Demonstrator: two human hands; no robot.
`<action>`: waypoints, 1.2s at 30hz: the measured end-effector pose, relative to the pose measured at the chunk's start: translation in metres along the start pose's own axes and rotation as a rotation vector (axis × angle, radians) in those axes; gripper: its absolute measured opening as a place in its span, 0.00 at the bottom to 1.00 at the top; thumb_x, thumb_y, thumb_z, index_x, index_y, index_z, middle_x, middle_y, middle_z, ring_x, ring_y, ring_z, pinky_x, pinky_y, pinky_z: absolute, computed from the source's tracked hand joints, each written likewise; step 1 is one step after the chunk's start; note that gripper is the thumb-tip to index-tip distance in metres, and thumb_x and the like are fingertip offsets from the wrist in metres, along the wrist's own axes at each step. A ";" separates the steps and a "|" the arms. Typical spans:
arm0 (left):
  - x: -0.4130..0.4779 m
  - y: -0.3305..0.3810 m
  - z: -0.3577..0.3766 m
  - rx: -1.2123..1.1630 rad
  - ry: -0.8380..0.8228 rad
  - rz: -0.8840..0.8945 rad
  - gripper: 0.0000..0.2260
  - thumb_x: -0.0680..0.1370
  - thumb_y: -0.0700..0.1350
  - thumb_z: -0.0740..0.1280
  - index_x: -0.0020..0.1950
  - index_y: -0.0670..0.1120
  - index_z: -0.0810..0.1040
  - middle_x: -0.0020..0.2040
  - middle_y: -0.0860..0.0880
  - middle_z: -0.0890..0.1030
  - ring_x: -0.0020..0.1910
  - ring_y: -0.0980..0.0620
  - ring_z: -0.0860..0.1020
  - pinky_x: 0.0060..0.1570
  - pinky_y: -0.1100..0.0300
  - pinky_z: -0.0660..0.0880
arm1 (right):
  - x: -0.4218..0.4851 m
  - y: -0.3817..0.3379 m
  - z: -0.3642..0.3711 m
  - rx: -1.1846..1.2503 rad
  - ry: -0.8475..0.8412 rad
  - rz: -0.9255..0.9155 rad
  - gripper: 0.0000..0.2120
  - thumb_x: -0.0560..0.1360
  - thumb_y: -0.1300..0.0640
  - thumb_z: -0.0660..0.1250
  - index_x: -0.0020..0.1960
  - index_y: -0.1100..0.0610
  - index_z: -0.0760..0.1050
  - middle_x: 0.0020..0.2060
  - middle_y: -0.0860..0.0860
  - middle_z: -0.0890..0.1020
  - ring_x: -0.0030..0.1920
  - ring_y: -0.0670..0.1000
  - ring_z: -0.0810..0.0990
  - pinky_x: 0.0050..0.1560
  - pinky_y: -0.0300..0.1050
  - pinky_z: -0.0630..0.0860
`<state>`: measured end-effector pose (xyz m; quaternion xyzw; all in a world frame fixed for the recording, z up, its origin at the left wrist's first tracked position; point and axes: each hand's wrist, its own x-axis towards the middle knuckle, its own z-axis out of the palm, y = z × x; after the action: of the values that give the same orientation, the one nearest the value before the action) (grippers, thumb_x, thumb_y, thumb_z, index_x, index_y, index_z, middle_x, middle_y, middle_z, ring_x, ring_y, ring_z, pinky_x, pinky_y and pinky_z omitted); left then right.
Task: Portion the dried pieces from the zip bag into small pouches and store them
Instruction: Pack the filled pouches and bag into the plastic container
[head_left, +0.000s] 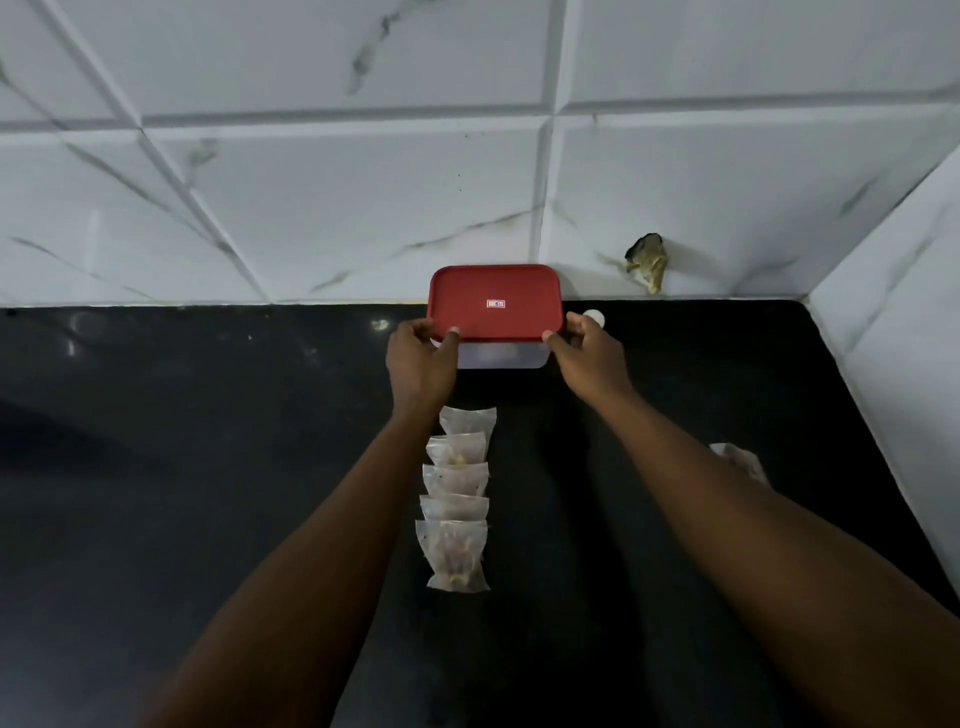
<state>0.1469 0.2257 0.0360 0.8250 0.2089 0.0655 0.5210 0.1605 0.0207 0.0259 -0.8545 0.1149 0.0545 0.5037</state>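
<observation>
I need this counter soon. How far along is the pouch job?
Done: five filled pouches lie in an overlapping row on the counter. In hand: the left hand and right hand grip the lid at its near corners, on the box. Left: the lid is on, and the row has yet to go into the box. A bag by the right arm is partly hidden; its contents cannot be told.

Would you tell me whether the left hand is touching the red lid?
Touching. The head view shows the left hand gripping the red lid at its near corner, thumb on top.
</observation>
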 end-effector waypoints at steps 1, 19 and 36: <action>0.007 0.000 0.000 -0.011 0.016 -0.013 0.14 0.79 0.50 0.73 0.60 0.46 0.77 0.59 0.46 0.80 0.54 0.51 0.80 0.60 0.52 0.79 | 0.006 -0.001 0.003 0.014 0.001 0.021 0.29 0.81 0.48 0.67 0.78 0.56 0.66 0.71 0.53 0.76 0.70 0.52 0.75 0.62 0.40 0.69; 0.024 0.005 0.014 -0.290 -0.204 -0.192 0.19 0.86 0.39 0.59 0.77 0.44 0.72 0.67 0.46 0.79 0.66 0.46 0.78 0.65 0.53 0.75 | 0.022 -0.006 -0.001 0.220 0.048 0.110 0.19 0.84 0.50 0.61 0.73 0.53 0.72 0.59 0.50 0.80 0.58 0.51 0.79 0.58 0.47 0.75; -0.163 -0.012 0.033 -0.332 -0.310 -0.165 0.18 0.84 0.41 0.62 0.75 0.49 0.74 0.64 0.48 0.82 0.63 0.48 0.80 0.68 0.46 0.76 | -0.140 0.081 -0.093 0.270 0.130 0.217 0.20 0.83 0.51 0.64 0.74 0.52 0.71 0.59 0.49 0.82 0.60 0.51 0.81 0.65 0.56 0.78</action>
<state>0.0068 0.1347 0.0286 0.7084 0.1796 -0.0714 0.6788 0.0030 -0.0782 0.0319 -0.7634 0.2449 0.0374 0.5966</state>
